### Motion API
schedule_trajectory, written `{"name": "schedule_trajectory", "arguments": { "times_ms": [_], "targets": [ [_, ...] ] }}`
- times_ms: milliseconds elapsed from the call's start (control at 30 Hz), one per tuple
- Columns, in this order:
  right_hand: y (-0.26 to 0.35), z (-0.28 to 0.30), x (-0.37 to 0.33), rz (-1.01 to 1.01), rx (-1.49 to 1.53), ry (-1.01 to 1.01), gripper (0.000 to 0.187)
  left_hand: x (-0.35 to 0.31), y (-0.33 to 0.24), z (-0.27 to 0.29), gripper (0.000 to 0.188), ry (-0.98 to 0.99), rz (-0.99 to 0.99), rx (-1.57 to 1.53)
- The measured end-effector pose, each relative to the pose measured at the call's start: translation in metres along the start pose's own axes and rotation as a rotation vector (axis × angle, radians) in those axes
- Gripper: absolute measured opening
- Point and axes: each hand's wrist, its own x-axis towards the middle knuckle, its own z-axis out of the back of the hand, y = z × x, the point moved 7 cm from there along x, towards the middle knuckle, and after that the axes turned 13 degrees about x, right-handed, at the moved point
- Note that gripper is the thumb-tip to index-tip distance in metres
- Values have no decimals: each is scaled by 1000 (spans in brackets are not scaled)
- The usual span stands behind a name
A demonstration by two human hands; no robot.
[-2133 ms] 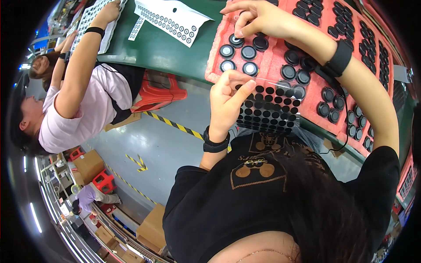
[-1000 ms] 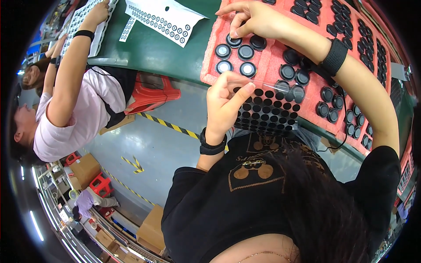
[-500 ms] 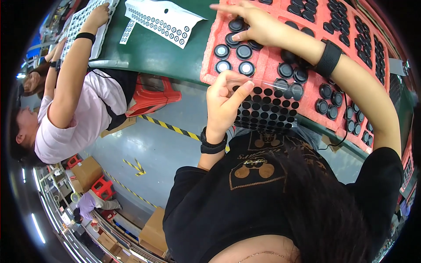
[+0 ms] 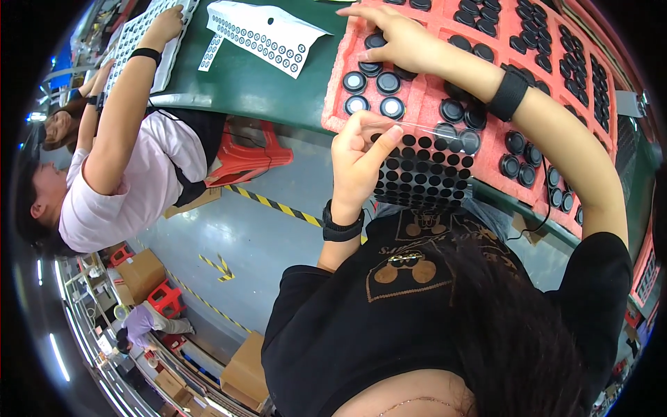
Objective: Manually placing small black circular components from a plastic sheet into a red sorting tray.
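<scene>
My left hand (image 4: 360, 161) pinches a clear plastic sheet (image 4: 425, 168) by its left edge. Rows of black round stickers cover that sheet, which hangs in front of the near edge of a pink foam tray (image 4: 334, 97). Over the tray's left compartment, my right hand (image 4: 401, 43) is open, its index finger stretched to the left and its thumb apart from it. The thumb tip is at a black round part (image 4: 370, 68) and partly covers it; I cannot tell if it presses down. Nearer me lie black parts with pale round centres, such as this disc-shaped part (image 4: 392, 107).
The tray's other compartments hold many black round parts (image 4: 526, 175). Left of it, on the green table (image 4: 278, 97), lies a white sheet of printed round labels (image 4: 267, 35). A co-worker (image 4: 139, 160) reaches over a white tray (image 4: 128, 48), beside a red stool (image 4: 253, 153).
My right thumb has shifted slightly left over the black parts. The left hand keeps its hold on the sticker sheet. The whole view has shifted a little.
</scene>
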Motion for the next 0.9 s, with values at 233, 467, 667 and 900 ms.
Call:
{"name": "schedule_trajectory", "arguments": {
  "times_ms": [233, 467, 667, 900],
  "targets": [
    [-1, -17, -5, -143, 424, 290, 19, -1, -4, -2, 10, 4, -15, 14],
    [1, -23, -5, -91, 388, 335, 14, -2, -3, -1, 11, 0, -6, -15],
    [2, -22, -6, -48, 338, 323, 14, -3, 1, -2, 11, 14, 9, -24],
    [1, -23, -10, -50, 318, 314, 14, -5, 2, -4, 11, 15, -11, -15]
  ]
}}
